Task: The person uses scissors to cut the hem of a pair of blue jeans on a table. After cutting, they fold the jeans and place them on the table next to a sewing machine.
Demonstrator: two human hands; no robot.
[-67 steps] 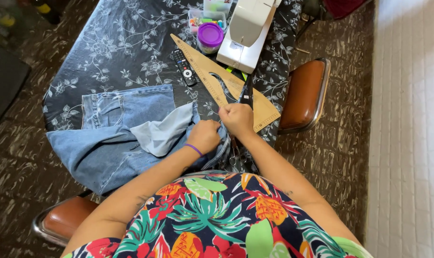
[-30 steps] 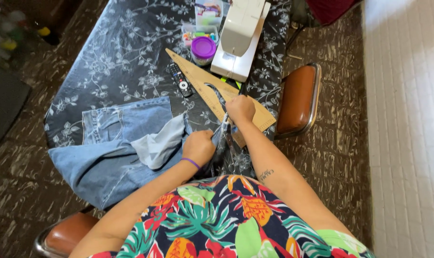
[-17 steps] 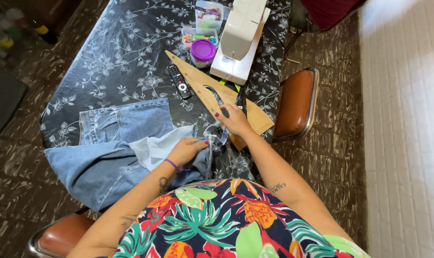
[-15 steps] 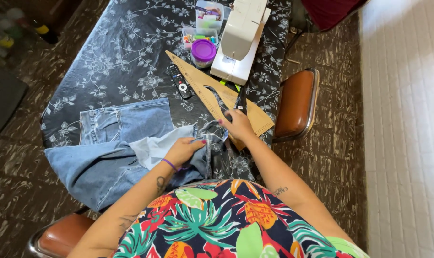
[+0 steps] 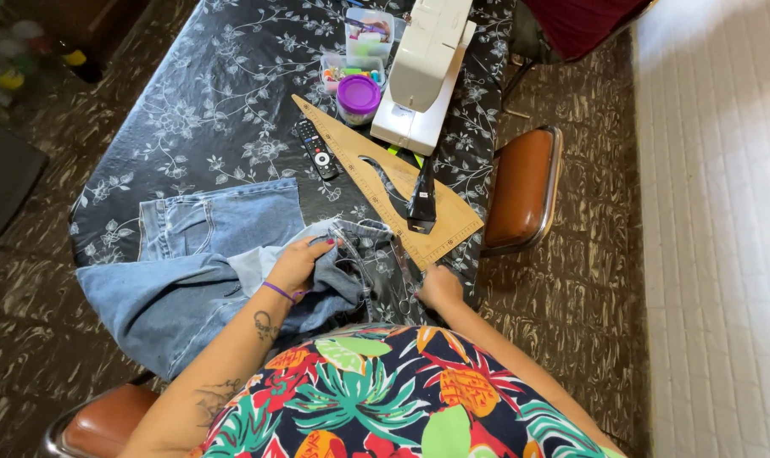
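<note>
**Both hands on the denim at the near table edge**

A pair of blue jeans (image 5: pixel 190 254) lies spread on the table (image 5: pixel 190 110), which is covered in a dark cloth with a pale vine pattern. Taking the wooden pattern ruler (image 5: pixel 385 182) as the landmark: the jeans sit to its lower left, their bunched folds reaching right up to the ruler's near corner and hanging partly off the table edge.

The left hand (image 5: pixel 298 265) is below and left of the ruler, fingers curled and pinching a fold of the jeans, a purple band at the wrist. The right hand (image 5: pixel 440 287) is just below the ruler's near corner, closed on the edge of the bunched denim; whether it also holds something small cannot be told.

On the ruler, near its lower end, rests a dark pair of scissors (image 5: pixel 421 199), apart from both hands. A black remote control (image 5: pixel 317 150) lies just beside the ruler's left edge. At the ruler's far tip stands a small round tub with a purple lid (image 5: pixel 359 95), with clear boxes of coloured sewing notions (image 5: pixel 364 42) beyond it. A white sewing machine (image 5: pixel 423 72) stands just right of the ruler's upper half. A brown-seated chair (image 5: pixel 521 187) stands on the floor to the right of the ruler, off the table.
</note>
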